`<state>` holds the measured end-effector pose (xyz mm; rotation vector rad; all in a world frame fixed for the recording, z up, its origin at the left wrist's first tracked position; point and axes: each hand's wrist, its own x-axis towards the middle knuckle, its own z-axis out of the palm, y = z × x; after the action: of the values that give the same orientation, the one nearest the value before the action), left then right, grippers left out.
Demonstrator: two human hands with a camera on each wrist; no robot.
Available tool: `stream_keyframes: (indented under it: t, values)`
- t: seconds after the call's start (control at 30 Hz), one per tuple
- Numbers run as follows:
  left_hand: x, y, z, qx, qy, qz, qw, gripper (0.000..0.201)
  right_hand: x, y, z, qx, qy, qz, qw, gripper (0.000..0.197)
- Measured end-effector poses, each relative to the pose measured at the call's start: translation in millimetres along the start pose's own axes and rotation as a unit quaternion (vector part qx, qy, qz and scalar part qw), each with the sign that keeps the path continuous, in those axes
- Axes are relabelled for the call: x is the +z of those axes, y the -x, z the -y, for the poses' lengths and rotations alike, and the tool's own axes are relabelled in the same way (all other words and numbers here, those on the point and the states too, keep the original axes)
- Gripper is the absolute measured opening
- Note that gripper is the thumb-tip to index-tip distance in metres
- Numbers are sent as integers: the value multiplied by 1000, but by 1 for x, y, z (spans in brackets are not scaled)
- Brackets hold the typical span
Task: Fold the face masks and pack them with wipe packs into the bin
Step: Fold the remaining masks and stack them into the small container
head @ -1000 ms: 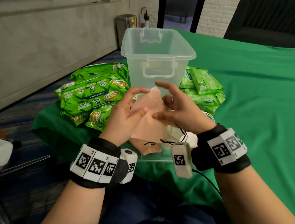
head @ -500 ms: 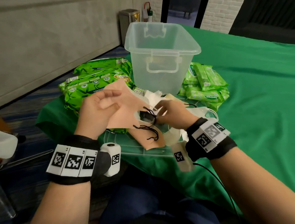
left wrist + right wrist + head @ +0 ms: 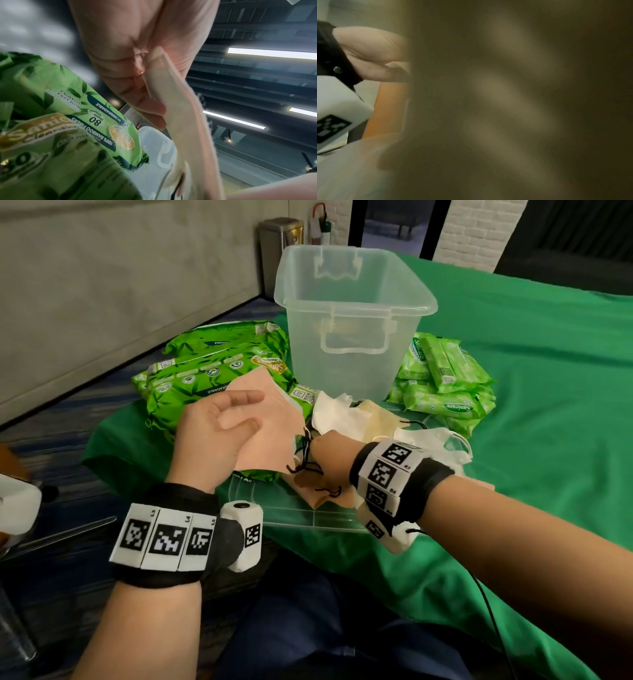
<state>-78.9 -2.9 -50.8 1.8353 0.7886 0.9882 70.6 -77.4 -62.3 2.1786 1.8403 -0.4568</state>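
Green cloth [image 3: 531, 440] covers the counter and carries everything else. Standing upright toward its far side is the clear plastic bin [image 3: 352, 313], open at the top; what lies inside is not clear through its wall. To the left of the bin is a heap of large green wipe packs [image 3: 205, 371], and to its right a lower stack of small green wipe packs [image 3: 445, 378]. A clear flat lid [image 3: 308, 508] lies at the near edge of the cloth, with loose face masks [image 3: 349, 416], white and cream, piled on it in front of the bin.

The peach face mask [image 3: 270, 419] is held up above the large packs. The left hand [image 3: 212, 433] pinches it, thumb on the near face and fingers behind. The right hand [image 3: 329, 453] is at the mask's lower right corner among its black ear loops [image 3: 303, 453]; its fingers are hidden, so its grip cannot be told, and the right wrist view is blurred out.
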Motion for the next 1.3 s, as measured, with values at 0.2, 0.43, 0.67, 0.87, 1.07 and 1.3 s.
stream_keyframes:
  t: [0.2, 0.43, 0.67, 0.87, 1.07, 1.3]
  values:
    - [-6, 2, 1, -13, 10, -3, 1000, 33, -30, 2, -21, 56, -32, -30, 997, 29]
    - [-5, 2, -1, -26, 25, 1, 999, 36, -47, -20, -60, 126, -6, -22, 992, 47]
    - [-3, 2, 2, -52, 36, 13, 998, 37, -34, -37, -70, 136, -59, -43, 988, 32]
    - [6, 0, -1, -65, 54, 22, 996, 32, -57, -13, -78, 122, -160, -194, 960, 20]
    - [18, -4, -5, -72, 93, 6, 993, 19, -79, 44, -80, -24, -477, -387, 789, 28]
    - [46, -1, -18, -123, 280, 57, 950, 44, -51, 61, -56, -135, -645, -295, 691, 25]
